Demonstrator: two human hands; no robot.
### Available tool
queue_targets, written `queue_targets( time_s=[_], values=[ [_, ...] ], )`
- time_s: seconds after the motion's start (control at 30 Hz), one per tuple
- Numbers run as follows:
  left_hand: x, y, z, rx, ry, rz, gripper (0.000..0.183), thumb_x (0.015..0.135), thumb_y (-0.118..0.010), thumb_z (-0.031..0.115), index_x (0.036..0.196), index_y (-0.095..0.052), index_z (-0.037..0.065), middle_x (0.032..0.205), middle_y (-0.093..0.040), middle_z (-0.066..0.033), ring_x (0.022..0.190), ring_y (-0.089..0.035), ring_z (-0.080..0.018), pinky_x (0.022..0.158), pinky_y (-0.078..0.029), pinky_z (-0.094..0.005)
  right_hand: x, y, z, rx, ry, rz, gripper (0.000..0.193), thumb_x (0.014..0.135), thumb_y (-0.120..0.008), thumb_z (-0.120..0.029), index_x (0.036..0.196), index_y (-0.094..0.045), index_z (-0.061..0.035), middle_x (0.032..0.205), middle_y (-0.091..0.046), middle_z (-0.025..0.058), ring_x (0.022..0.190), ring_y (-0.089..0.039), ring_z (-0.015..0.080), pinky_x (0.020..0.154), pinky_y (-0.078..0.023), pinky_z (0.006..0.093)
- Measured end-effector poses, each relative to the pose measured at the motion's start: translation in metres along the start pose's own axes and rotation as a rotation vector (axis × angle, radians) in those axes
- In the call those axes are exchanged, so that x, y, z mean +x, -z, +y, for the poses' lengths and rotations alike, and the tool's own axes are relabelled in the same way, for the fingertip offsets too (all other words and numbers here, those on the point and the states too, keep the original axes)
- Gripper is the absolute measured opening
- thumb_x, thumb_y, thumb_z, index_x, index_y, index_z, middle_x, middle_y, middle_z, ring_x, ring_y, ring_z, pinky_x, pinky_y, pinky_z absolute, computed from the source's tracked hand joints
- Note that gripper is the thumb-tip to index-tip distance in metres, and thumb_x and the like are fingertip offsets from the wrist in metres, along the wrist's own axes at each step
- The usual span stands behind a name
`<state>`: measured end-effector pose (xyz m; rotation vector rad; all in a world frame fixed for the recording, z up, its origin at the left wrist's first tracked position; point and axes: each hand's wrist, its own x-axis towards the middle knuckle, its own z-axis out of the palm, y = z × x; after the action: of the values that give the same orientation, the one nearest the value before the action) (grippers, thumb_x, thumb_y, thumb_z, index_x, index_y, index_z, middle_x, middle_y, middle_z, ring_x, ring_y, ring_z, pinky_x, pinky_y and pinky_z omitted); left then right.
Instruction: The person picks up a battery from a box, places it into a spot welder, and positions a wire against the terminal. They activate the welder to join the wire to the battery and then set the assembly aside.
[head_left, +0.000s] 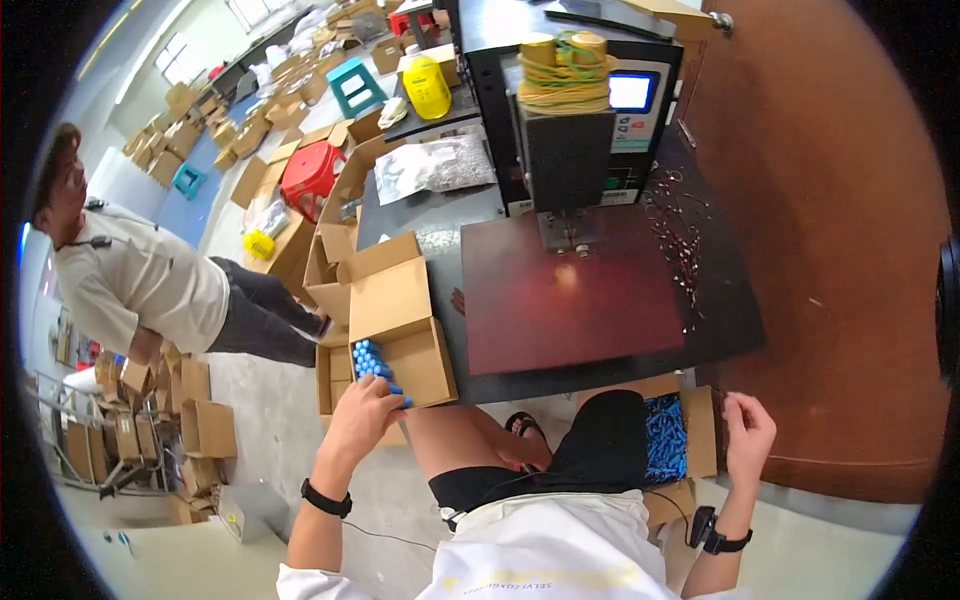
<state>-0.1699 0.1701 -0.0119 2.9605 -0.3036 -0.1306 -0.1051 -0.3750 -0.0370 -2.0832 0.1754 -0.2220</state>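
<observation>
My left hand (362, 412) is at the near wall of an open cardboard box (415, 360), its fingers closed on a blue cylinder that looks like a battery cell. More blue battery cells (368, 358) stand grouped at the left side of that box, white ends up. Away to the right, my right hand (750, 435) hangs in the air near a box of loose blue pieces (666, 440). Its thumb and fingertips are pressed together, and whatever is between them is too small to make out. Between my hands stands a black machine (567, 165) whose head hangs over a dark red plate (570, 310).
Dark red bits (685, 240) lie scattered right of the plate. A plastic bag (437, 168) and a yellow bottle (427, 85) stand behind the box. Yellow-green wire (565, 88) is coiled atop the machine. At left stands another person (150, 270), amid cardboard boxes and stools.
</observation>
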Motion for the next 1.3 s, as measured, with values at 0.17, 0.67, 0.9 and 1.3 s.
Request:
queue_targets(
  time_s=[0.17, 0.67, 0.9, 1.3],
  values=[
    [0.006, 0.005, -0.002, -0.011, -0.037, -0.073, 0.016, 0.081, -0.076, 0.02, 0.091, -0.075, 0.008, 0.092, -0.064, -0.0068, 0.096, -0.059, -0.0279, 0.083, -0.051, -0.0384, 0.021, -0.035, -0.065, 0.246, 0.051, -0.038, 0.009, 0.096, -0.066, -0.007, 0.09, -0.063, -0.0004, 0.085, -0.059, -0.0027, 0.081, -0.053, 0.0061, 0.075, -0.043, 0.0217],
    [0.146, 0.034, 0.101, -0.009, -0.175, 0.413, 0.035, 0.09, -0.065, 0.007, 0.125, -0.061, 0.003, 0.101, -0.059, -0.0128, 0.092, -0.056, -0.0348, 0.081, -0.048, -0.0425, 0.081, -0.144, -0.108, 0.347, 0.243, -0.075, 0.014, 0.098, -0.067, -0.013, 0.092, -0.065, 0.0002, 0.083, -0.057, -0.0035, 0.075, -0.048, 0.004, 0.068, -0.04, 0.0214],
    [0.193, 0.016, 0.118, -0.416, -0.093, 0.518, 0.022, 0.086, -0.071, 0.016, 0.101, -0.065, 0.002, 0.089, -0.06, -0.0151, 0.088, -0.056, -0.0353, 0.077, -0.047, -0.0444, 0.08, -0.148, -0.11, 0.324, 0.291, -0.036, 0.014, 0.098, -0.067, -0.013, 0.093, -0.065, -0.0007, 0.085, -0.058, -0.0034, 0.076, -0.049, 0.0048, 0.069, -0.04, 0.0208],
    [0.225, 0.002, 0.13, -0.544, 0.037, 0.599, 0.019, 0.075, -0.079, 0.019, 0.08, -0.068, 0.004, 0.083, -0.068, -0.0073, 0.086, -0.058, -0.0295, 0.076, -0.045, -0.0411, 0.081, -0.154, -0.11, 0.249, 0.364, 0.023, 0.017, 0.097, -0.069, -0.014, 0.091, -0.065, 0.0012, 0.088, -0.062, 0.0004, 0.079, -0.051, 0.008, 0.072, -0.042, 0.0229]
  ],
)
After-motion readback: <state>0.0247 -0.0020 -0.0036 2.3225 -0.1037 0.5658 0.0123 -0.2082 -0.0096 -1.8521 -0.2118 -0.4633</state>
